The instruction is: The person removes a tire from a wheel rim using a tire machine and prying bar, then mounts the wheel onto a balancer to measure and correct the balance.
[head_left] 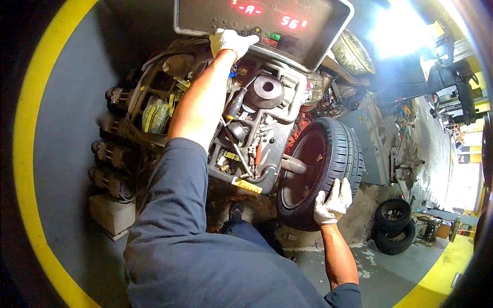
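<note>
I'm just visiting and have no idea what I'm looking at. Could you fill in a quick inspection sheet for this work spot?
Surface: the machine's tool tray, grimy and crowded, below a control panel with lit red readouts.
Job's things: a tyre on its wheel, mounted upright on the machine's shaft.
Clutter: a metal cone, a screwdriver, small weights and clips; yellow-striped bundles to the left.
Hands: both gloved; left hand presses at the panel's lower edge, right hand rests on the tyre tread.
Cables: nothing seen clearly.
Surroundings: stacked spare tyres on a dirty concrete floor, other workshop machines at right, bright glare above.
</note>
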The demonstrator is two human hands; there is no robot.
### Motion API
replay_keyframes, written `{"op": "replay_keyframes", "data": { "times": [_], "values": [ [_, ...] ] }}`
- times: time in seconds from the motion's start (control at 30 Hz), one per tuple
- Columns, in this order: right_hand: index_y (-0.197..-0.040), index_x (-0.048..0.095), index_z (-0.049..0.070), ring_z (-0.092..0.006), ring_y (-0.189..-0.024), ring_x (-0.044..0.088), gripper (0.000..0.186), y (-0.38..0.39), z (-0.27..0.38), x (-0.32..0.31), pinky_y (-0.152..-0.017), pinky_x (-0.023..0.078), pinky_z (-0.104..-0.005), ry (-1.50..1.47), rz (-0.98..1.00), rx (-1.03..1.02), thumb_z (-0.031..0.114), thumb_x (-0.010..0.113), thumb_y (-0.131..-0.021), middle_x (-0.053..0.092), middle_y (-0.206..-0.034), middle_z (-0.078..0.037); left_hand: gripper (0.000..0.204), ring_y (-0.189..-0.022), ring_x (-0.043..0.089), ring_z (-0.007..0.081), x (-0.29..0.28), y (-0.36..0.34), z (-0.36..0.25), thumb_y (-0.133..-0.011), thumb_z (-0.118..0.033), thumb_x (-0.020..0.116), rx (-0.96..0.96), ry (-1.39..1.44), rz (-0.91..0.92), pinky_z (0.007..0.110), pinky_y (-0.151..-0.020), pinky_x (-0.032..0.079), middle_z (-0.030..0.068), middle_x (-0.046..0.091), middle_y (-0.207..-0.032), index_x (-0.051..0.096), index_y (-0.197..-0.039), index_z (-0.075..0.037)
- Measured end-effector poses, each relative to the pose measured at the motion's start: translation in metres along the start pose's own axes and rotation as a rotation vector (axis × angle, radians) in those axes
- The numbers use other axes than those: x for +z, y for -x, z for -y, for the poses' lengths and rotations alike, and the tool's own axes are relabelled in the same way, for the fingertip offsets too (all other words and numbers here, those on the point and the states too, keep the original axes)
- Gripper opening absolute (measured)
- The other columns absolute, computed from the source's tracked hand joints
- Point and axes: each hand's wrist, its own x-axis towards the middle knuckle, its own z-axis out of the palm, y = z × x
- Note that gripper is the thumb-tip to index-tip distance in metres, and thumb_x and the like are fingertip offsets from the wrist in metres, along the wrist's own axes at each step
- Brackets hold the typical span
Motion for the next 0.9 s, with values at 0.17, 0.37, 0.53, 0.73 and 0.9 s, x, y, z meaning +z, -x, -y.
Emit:
{"op": "replay_keyframes", "data": {
  "times": [0.17, 0.37, 0.53, 0.73, 0.9],
  "values": [
    [-0.134, 0.058, -0.003, -0.0476, -0.13, 0.048, 0.065, 0.002, -0.001, 0.002, -0.112, 0.035, -0.0562, -0.002, 0.0, 0.001, 0.026, 0.072, -0.078, 0.051, -0.144, -0.03, 0.097, -0.118, 0.064, 0.0358, -0.005, 0.005, -0.002, -0.073, -0.084, 0.061, -0.015, 0.032, 0.005, 0.043, -0.1, 0.051, 0.0251, 0.064, -0.132, 0.072, -0.119, 0.001],
    [-0.135, 0.058, -0.003, -0.0472, -0.131, 0.047, 0.065, 0.002, -0.001, 0.002, -0.112, 0.034, -0.0561, 0.003, 0.006, 0.003, 0.027, 0.072, -0.079, 0.05, -0.145, -0.029, 0.099, -0.118, 0.064, 0.0372, -0.001, 0.001, 0.0, -0.072, -0.085, 0.062, -0.02, 0.045, 0.012, 0.043, -0.1, 0.051, 0.0267, 0.062, -0.133, 0.071, -0.12, 0.002],
    [-0.135, 0.058, -0.003, -0.0474, -0.131, 0.047, 0.065, 0.002, -0.002, 0.002, -0.112, 0.035, -0.0563, 0.001, 0.01, 0.006, 0.028, 0.071, -0.079, 0.05, -0.145, -0.029, 0.097, -0.117, 0.065, 0.0359, -0.002, 0.004, -0.002, -0.073, -0.084, 0.062, -0.004, 0.006, -0.029, 0.042, -0.097, 0.053, 0.027, 0.064, -0.129, 0.073, -0.118, 0.001],
    [-0.135, 0.059, -0.003, -0.0477, -0.13, 0.048, 0.065, 0.001, -0.002, 0.002, -0.112, 0.035, -0.0564, 0.001, 0.013, 0.005, 0.028, 0.071, -0.079, 0.051, -0.144, -0.029, 0.094, -0.113, 0.067, 0.0356, 0.004, 0.0, 0.002, -0.073, -0.083, 0.062, 0.01, 0.018, -0.054, 0.042, -0.096, 0.053, 0.0261, 0.068, -0.124, 0.075, -0.114, 0.0],
    [-0.134, 0.059, -0.003, -0.0475, -0.131, 0.048, 0.064, 0.003, -0.002, 0.003, -0.113, 0.035, -0.0563, -0.001, 0.006, 0.006, 0.027, 0.072, -0.079, 0.05, -0.145, -0.029, 0.091, -0.11, 0.069, 0.035, 0.0, 0.002, 0.0, -0.074, -0.083, 0.061, -0.017, 0.01, -0.042, 0.042, -0.096, 0.053, 0.0234, 0.072, -0.117, 0.076, -0.11, -0.001]
  ]
}}
